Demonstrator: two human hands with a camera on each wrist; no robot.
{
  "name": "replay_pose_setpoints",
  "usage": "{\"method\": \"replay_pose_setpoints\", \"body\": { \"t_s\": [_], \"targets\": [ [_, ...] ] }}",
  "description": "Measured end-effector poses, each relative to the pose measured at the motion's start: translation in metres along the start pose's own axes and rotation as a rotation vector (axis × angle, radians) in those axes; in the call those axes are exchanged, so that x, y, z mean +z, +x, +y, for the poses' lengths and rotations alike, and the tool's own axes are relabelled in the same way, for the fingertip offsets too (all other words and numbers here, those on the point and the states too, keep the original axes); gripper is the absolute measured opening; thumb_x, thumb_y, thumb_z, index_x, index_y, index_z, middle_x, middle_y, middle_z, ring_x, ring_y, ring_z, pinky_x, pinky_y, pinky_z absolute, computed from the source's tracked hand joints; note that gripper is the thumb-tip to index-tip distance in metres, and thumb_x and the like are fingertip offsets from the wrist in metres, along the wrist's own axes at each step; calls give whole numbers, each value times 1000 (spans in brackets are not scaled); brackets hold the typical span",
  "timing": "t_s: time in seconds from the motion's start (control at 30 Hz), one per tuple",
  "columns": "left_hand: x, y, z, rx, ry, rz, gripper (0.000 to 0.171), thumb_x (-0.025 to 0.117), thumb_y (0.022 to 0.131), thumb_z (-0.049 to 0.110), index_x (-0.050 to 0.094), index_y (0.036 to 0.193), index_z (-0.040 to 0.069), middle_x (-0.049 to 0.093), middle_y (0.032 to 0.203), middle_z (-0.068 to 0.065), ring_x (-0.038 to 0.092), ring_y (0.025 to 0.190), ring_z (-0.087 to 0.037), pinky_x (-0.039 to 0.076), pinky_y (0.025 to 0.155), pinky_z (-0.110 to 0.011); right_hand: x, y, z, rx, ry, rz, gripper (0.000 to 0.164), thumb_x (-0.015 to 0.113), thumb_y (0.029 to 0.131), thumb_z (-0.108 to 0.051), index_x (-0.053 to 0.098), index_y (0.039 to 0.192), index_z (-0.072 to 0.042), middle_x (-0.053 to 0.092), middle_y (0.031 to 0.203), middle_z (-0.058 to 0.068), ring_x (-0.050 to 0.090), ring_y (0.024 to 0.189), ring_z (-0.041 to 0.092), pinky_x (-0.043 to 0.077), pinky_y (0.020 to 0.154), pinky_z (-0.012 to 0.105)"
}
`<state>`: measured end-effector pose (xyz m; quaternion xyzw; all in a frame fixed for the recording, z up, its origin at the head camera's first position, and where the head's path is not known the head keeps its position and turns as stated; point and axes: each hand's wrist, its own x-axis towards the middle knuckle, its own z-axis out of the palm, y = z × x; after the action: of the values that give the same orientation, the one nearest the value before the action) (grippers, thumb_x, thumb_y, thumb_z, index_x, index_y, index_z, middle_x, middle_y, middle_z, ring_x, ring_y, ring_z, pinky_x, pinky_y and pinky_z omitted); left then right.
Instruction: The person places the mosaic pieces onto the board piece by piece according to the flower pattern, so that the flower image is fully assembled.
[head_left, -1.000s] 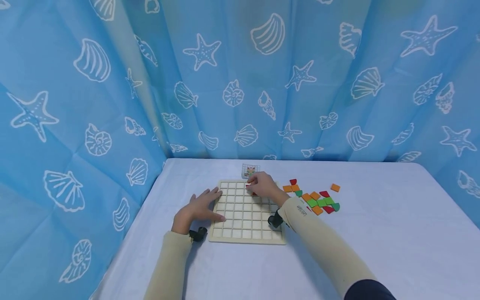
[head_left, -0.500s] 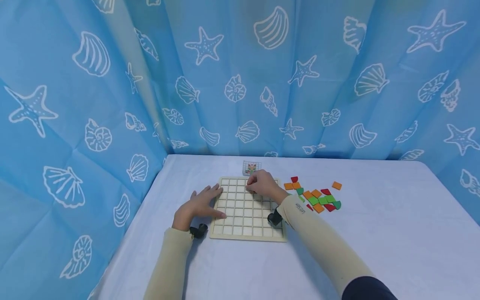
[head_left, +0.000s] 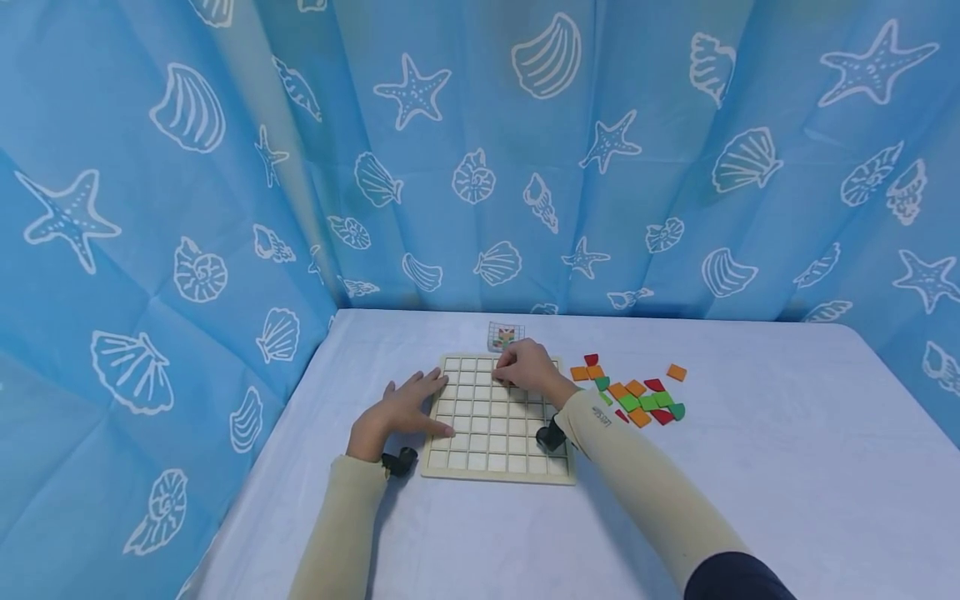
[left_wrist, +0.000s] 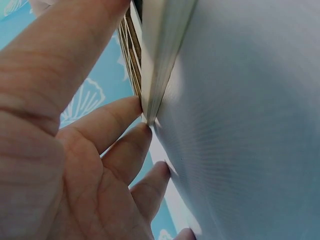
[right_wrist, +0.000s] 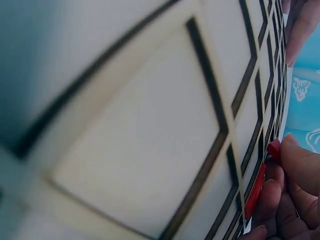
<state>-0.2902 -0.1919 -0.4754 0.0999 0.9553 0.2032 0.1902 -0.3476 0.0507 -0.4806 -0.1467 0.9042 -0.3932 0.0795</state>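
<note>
A cream grid board with square cells lies on the white table. My left hand rests along its left edge, fingers spread, thumb and fingertips on the frame. In the left wrist view, the fingertips of that hand touch the side of the board. Over the upper middle cells, my right hand pinches a small red tile between thumb and fingers. A second red tile lies on the grid just under those fingers. In the head view the right hand hides this spot.
Right of the board lie several loose orange, green and red tiles, partly behind the right forearm. One orange tile sits apart, farther right. A small pattern card stands behind the board. A blue shell-print curtain hangs behind the table.
The right fingers have closed in slightly at the upper middle cells, and the red tile seen there earlier is now hidden in the head view. The left hand stays in place.
</note>
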Motion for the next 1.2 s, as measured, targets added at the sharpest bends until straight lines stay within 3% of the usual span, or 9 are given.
{"method": "replay_pose_setpoints", "body": {
  "t_s": [0.47, 1.2],
  "targets": [
    [-2, 0, -1, 6, -8, 7, 101, 81, 74, 53, 32, 156, 20, 20, 166, -2, 9, 155, -30, 0, 121, -64, -6, 0, 5, -18, -31, -61, 13, 75, 88, -19, 75, 97, -10, 73, 94, 4, 65, 82, 16, 56, 77, 34],
    [-1, 1, -3, 11, 13, -6, 102, 79, 75, 56, 30, 157, 21, 19, 166, -2, 9, 155, -29, 0, 121, -65, -4, -3, 0, -20, -81, -71, 10, 74, 89, -21, 75, 94, -12, 73, 93, 3, 64, 83, 16, 55, 79, 35]
  ]
}}
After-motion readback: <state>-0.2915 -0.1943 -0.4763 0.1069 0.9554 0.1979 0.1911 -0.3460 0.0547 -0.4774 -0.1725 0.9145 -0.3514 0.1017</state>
